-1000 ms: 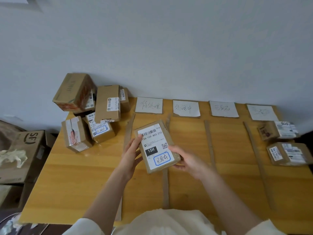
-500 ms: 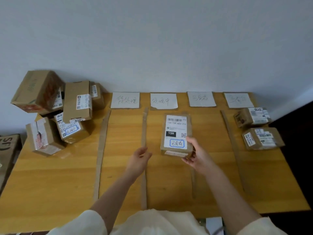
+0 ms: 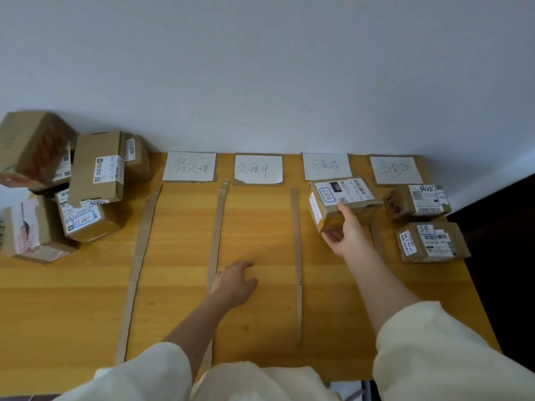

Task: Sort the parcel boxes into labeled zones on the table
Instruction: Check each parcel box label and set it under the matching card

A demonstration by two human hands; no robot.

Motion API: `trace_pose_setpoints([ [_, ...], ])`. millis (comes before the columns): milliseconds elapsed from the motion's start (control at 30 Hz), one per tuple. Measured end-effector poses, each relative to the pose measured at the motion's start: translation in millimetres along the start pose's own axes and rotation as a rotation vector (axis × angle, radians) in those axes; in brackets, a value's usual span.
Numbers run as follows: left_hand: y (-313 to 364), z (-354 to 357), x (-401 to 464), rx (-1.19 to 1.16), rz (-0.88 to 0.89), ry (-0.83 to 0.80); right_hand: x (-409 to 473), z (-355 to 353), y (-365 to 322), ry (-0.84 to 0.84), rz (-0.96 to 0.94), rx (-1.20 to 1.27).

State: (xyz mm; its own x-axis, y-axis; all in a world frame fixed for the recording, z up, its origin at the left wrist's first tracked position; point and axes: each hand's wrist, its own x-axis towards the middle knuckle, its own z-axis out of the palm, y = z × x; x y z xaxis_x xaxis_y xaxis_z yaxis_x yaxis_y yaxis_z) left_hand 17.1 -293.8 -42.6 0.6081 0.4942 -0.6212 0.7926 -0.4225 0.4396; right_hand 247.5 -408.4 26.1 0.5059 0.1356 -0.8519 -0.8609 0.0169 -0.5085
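Observation:
My right hand (image 3: pixel 344 233) grips the near end of a brown parcel box (image 3: pixel 338 198) with a white shipping label. The box is in the third zone, just below the third paper label (image 3: pixel 325 166). Whether it rests flat on the table I cannot tell. My left hand (image 3: pixel 236 280) hovers open and empty over the second zone. Four handwritten paper labels line the back of the wooden table (image 3: pixel 72 299); the first label (image 3: pixel 189 166), second label (image 3: pixel 258 168) and fourth label (image 3: pixel 395 170) mark the other zones. Cardboard strips (image 3: pixel 296 256) separate the zones.
A heap of several unsorted parcel boxes (image 3: pixel 95 169) fills the table's far left corner against the wall. Two parcel boxes (image 3: pixel 417 202) lie in the fourth zone at the right, near the table's right edge. The white wall runs along the back.
My right hand carried the box right and away from me, from the table's middle into the third zone, turning it. My left hand let go of it and dropped back toward me.

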Motion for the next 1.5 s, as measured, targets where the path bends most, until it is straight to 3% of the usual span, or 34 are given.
trace_pose_setpoints([
  [200,0.7,6.9,5.2,0.023,-0.067,-0.040,20.9,12.5,-7.1,-0.025,0.038,0.105],
  [433,4.6,5.9,8.4,0.051,-0.079,-0.036,32.8,9.4,-7.4,-0.026,0.066,0.049],
  [733,5.3,0.2,3.1,-0.046,-0.080,-0.029,13.9,14.9,13.8,-0.055,0.098,-0.256],
  [1033,-20.8,-27.1,-25.5,-0.322,-0.104,0.223,-22.2,56.8,90.0,-0.287,0.093,-0.594],
  [1233,-82.8,-54.8,-47.6,-0.504,-0.230,0.411,-49.9,109.9,149.2,-0.385,0.072,-0.806],
  [1500,-172.2,-101.2,-60.4,-0.694,-0.380,0.700,-81.8,198.3,212.9,-0.464,0.064,-0.903],
])
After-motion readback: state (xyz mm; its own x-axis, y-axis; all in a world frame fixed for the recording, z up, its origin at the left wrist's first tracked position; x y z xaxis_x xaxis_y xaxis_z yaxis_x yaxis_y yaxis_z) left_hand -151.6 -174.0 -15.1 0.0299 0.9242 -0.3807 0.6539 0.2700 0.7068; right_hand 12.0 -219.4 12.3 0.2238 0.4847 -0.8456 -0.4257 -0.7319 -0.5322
